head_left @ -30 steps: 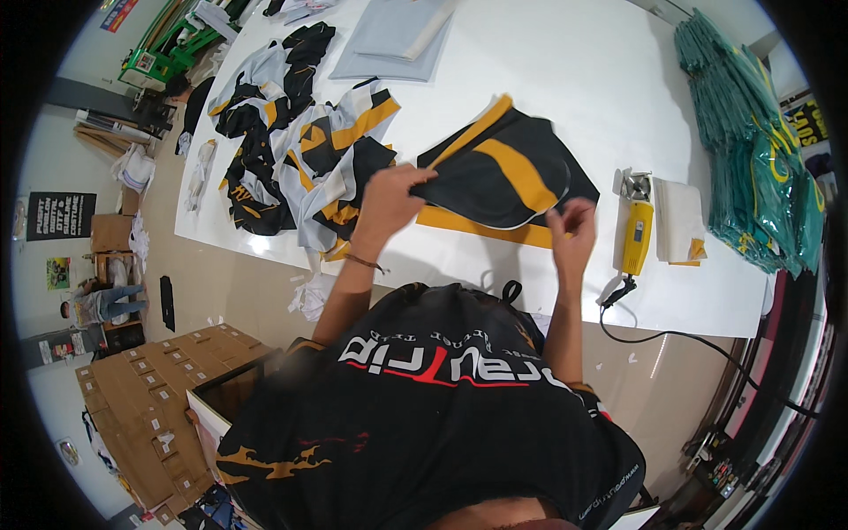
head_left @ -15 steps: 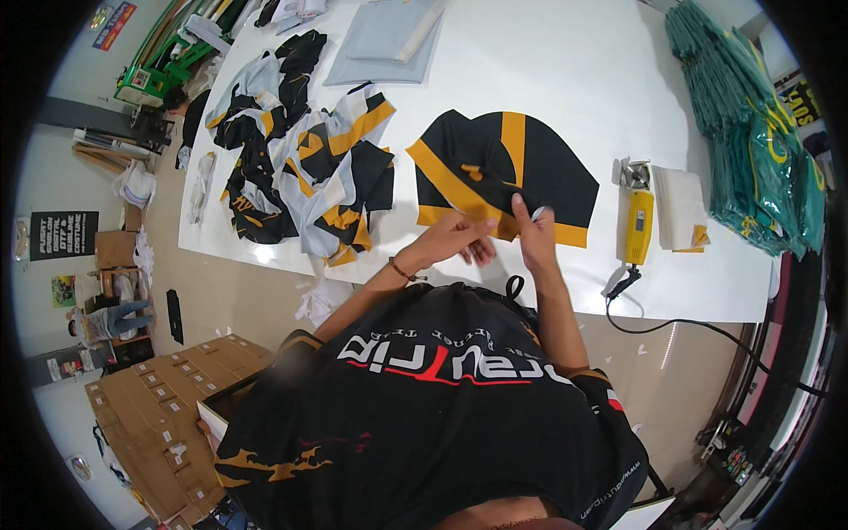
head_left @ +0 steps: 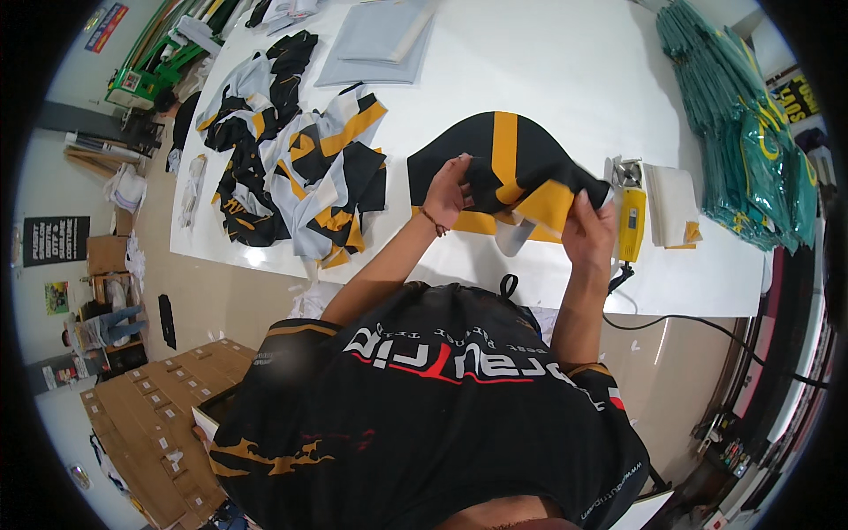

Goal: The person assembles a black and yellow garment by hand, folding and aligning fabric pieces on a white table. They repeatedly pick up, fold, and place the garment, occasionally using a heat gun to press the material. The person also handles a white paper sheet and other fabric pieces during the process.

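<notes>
Black fabric panels with yellow bands lie at the table's near edge. The lower panel (head_left: pixel 450 141) is flat, with a rounded far edge. Above it an upper fabric panel (head_left: pixel 545 205) is partly lifted and folded, showing a pale underside. My right hand (head_left: pixel 590 231) pinches its right corner, raised off the table. At its left end is my left hand (head_left: pixel 447 193), fingers curled against the cloth; the grip itself is partly hidden. Just right of my right hand lies a yellow handheld cutter (head_left: pixel 632 221) with a round metal head.
Left on the white table (head_left: pixel 548 53) is a heap of black, grey and yellow fabric pieces (head_left: pixel 340 168). Folded grey cloth (head_left: pixel 375 44) lies at the back. Green bagged garments (head_left: pixel 742 132) stack at right, beside white cloth (head_left: pixel 673 208). A black cord (head_left: pixel 707 325) trails off the table.
My hands have moved apart, the right one going right with the upper panel's corner and the left one going forward and left. The upper panel has come up off the lower one and folded.
</notes>
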Demonstrator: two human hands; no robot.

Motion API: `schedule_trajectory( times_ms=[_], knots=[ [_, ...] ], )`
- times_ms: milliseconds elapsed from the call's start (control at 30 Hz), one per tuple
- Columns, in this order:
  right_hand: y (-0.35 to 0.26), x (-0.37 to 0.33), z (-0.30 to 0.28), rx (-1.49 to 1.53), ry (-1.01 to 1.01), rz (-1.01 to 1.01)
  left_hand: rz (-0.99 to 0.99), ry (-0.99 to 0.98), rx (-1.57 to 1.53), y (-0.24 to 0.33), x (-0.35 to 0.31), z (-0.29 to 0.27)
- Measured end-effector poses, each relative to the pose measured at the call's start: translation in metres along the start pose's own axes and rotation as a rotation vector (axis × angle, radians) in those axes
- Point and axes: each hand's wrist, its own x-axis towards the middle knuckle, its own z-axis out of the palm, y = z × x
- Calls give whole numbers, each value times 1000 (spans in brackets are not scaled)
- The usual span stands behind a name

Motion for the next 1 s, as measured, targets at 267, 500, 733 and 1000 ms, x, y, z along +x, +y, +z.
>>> schedule_trajectory(
  times_ms=[267,500,733,1000],
  knots=[
    [9,13,18,49,-5,-16,1146,-133,1264,9,-71,78],
    [10,4,42,-222,-37,-24,1153,-192,1101,8,-68,67],
    [-4,0,28,-307,-31,-133,839,-157,604,10,-67,48],
    [-51,19,-56,-954,558,-43,700,-189,1126,68,-89,41]
  ],
)
